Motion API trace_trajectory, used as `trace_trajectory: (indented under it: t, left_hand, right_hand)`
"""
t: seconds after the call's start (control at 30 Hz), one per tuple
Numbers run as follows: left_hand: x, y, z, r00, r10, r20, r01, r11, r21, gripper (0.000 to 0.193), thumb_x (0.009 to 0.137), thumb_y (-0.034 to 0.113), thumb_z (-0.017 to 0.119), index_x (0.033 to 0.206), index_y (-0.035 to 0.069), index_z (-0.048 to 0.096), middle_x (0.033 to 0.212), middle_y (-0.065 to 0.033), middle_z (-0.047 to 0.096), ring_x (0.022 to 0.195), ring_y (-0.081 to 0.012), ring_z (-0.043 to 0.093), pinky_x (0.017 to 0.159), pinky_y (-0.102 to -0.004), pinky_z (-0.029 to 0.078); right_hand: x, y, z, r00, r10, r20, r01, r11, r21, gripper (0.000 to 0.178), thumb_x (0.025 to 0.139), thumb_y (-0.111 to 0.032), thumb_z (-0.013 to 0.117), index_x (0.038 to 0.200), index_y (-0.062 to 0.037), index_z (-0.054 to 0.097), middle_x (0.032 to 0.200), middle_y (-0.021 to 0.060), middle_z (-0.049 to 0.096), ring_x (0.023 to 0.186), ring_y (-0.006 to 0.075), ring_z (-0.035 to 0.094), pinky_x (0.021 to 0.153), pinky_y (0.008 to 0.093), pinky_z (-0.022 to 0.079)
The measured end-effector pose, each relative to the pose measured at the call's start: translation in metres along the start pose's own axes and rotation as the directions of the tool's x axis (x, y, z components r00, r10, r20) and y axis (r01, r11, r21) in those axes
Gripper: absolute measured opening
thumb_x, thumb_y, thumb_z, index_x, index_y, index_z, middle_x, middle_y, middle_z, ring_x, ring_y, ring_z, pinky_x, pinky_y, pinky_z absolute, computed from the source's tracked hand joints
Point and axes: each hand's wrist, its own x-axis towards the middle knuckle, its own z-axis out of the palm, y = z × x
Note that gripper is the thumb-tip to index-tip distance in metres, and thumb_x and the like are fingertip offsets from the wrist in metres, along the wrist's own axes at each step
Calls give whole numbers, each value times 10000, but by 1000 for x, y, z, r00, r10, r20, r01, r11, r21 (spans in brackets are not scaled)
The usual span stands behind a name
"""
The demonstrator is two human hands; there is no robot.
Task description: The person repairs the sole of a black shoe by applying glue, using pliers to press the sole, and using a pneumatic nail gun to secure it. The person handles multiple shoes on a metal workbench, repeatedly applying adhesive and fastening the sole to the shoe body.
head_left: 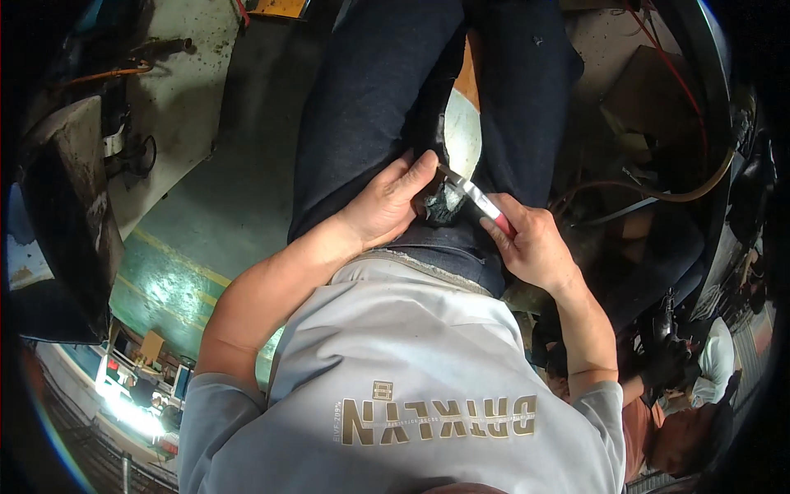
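Observation:
In my right hand (531, 239) is a slim hand tool (472, 196) with a silver body and red on its grip; its exact kind is unclear. The fingers wrap round it, and the silver end points up and left, toward my left thumb. My left hand (391, 198) is closed, with thumb and fingers pinched near the tool's tip. What it holds is mostly hidden and too dark to name. Just below the tool, between my thighs, shows a dark, crumpled-looking piece (443, 204) with pale patches.
I sit in dark jeans (370, 99) above a green floor (177, 272) with yellow lines. A worn pale panel (169, 107) stands at the left. A brown hose (658, 194) and a red cable (676, 78) run at the right. At lower right is a co-worker's orange sleeve (635, 428).

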Motion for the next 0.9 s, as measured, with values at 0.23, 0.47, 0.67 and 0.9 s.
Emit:
trace_trajectory:
  t: [0.23,0.47,0.67,0.9]
  left_hand:
    - [8,-13,8,977,178,-114,-122,916,381,666,1019,492,525,1374,-62,421,1239,-118,558,1165,-161,512,1034,-287,405]
    - [5,-7,10,977,205,-67,-156,887,435,690,1033,470,504,1408,-92,363,1332,-173,517,1230,-201,489,1066,-308,390]
    - [8,-9,3,977,196,-85,-137,879,457,681,1033,459,510,1394,-101,371,1324,-176,526,1223,-206,495,1063,-313,393]
    - [6,-6,8,960,234,-153,-133,864,486,690,1030,462,516,1372,-122,381,1296,-194,538,1212,-211,505,1046,-309,402]
  right_hand:
    - [-9,17,-7,964,180,196,-224,946,233,270,965,-121,638,1209,-18,587,781,135,689,694,201,695,642,305,535]
    - [-2,13,-40,930,164,328,-293,870,397,277,1017,-146,569,1253,0,560,843,82,714,771,136,699,699,273,540]
    - [32,15,-65,889,46,456,-194,939,283,172,1022,-143,552,1099,7,585,757,67,712,741,138,701,655,270,520]
    - [40,-23,-73,957,-20,288,87,972,-220,184,939,-97,631,1070,21,580,676,183,645,656,338,684,573,379,522]
